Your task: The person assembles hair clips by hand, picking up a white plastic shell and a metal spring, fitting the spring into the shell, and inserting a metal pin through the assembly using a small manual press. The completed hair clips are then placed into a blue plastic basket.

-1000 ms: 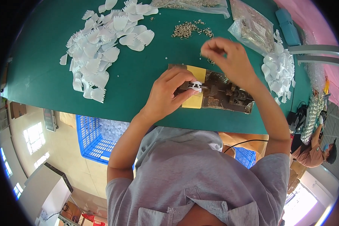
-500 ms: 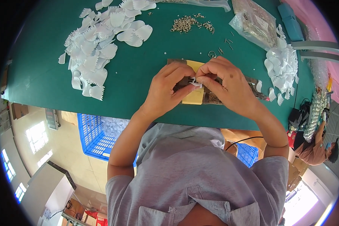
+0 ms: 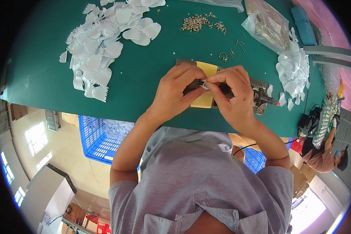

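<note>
My left hand (image 3: 172, 90) and my right hand (image 3: 235, 93) meet over a dark metal fixture (image 3: 260, 93) with a yellow strip (image 3: 206, 69) across it. Fingertips of both are pinched on a small white plastic piece (image 3: 203, 84), mostly covered by the fingers. The fixture reaches out to the right past my right hand and ends in a red tip. Several white toothed plastic clip pieces (image 3: 93, 62) lie heaped at the left. A smaller pile of similar white pieces (image 3: 296, 70) sits at the right, with a few loose ones near the fixture's end.
Beyond the fixture on the green table (image 3: 152, 74) lie small metal springs (image 3: 195, 23), thin pins (image 3: 241, 45) and a metal ring (image 3: 222, 57). A clear bag of metal parts (image 3: 263, 27) stands far right beside a blue-green box (image 3: 303, 25). A blue crate (image 3: 95, 142) is below left; another person (image 3: 327, 156) is at right.
My right hand has turned and drawn slightly nearer, uncovering more of the fixture's right part. Both hands keep pinching at the white piece. The view has shifted slightly.
</note>
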Tool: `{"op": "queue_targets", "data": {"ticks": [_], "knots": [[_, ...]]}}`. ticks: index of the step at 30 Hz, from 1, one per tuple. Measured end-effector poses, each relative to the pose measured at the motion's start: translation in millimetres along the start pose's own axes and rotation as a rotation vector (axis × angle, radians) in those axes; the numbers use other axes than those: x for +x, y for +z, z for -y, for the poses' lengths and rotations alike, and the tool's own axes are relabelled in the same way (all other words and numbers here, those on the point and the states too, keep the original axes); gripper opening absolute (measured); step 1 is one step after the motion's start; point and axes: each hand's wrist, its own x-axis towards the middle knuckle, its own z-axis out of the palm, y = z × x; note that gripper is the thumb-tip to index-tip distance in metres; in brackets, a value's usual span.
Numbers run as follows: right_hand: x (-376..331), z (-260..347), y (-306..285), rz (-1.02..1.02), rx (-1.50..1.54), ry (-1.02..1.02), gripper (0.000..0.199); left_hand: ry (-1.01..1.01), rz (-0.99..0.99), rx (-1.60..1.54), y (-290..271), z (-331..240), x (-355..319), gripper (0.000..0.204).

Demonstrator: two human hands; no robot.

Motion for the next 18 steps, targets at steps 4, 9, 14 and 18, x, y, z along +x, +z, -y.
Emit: {"op": "queue_targets", "data": {"ticks": [4,9,14,18], "knots": [[0.8,4.4,-1.0,-0.021,-0.035,0.017,0.012,-0.013,-0.004,0.008,1.6,1.4,-0.8,0.028],[16.2,4.0,-8.7,0.192,0.190,0.337,0.009,0.017,-0.057,-0.030,3.5,0.5,3.4,0.028],[23.5,-8.8,-14.7,0.349,0.294,0.458,0.016,-0.006,-0.048,-0.057,4.2,-4.4,5.0,0.026],[-6.6,-14.7,-26.8,-0.030,0.378,0.221,0.015,0.038,-0.013,-0.012,4.0,2.8,4.2,0.025]]}}
